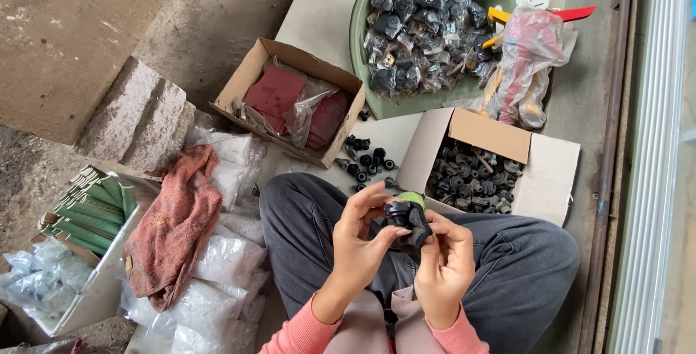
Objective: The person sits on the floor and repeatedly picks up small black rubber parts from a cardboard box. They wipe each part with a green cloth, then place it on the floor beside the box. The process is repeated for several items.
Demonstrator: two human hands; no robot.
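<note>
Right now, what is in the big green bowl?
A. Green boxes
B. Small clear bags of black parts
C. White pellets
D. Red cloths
B: the green bowl is heaped with small clear bags that hold black parts.

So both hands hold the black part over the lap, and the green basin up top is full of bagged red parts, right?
Not quite. In the head view the green basin holds bagged black parts, not red ones. The rest stands: the left hand and right hand hold the black part over the lap.
</note>
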